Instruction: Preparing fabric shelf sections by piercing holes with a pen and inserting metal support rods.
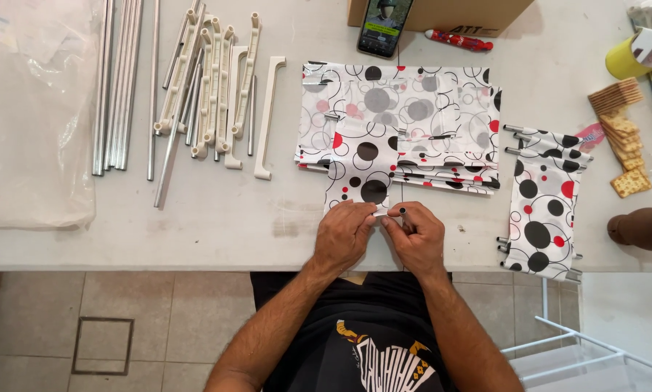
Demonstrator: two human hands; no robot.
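Pinching the spotted fabric panel [360,170] edge, left hand [344,236] curled; right hand [415,234] closed around a thin metal rod [403,215]

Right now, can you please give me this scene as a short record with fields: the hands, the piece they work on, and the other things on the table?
left hand: pinches the near edge of a patterned fabric panel
right hand: holds a thin metal rod at the same edge
fabric stack: folded, behind the panel
finished panel with rods: right of the hands
metal tubes: far left
plastic connectors: beside the tubes
crackers: far right
phone: upright against a cardboard box
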